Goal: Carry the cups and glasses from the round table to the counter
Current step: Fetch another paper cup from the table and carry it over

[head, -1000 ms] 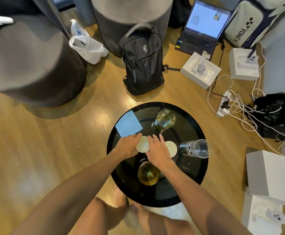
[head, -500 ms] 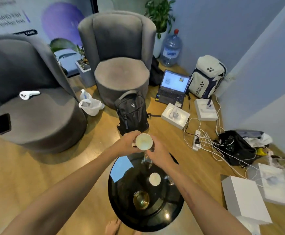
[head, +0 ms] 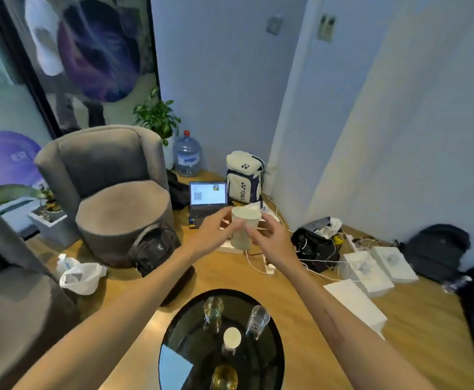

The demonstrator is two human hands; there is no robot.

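Up in front of the person, both hands hold one white paper cup [head: 242, 230] upright, well above the round black table [head: 272, 347]. The left hand [head: 211, 230] has its fingers curled round the cup's left side, and the right hand [head: 269, 237] pinches the right side near the rim. Below on the table stand a second white cup [head: 232, 337], a clear glass [head: 213, 312], another clear glass [head: 257, 320] just right of it, and at the near edge what looks like a glass of yellowish liquid [head: 224, 377], partly blurred. A grey armchair [head: 111, 190] and an open laptop [head: 207, 198] sit on the wooden floor beyond.
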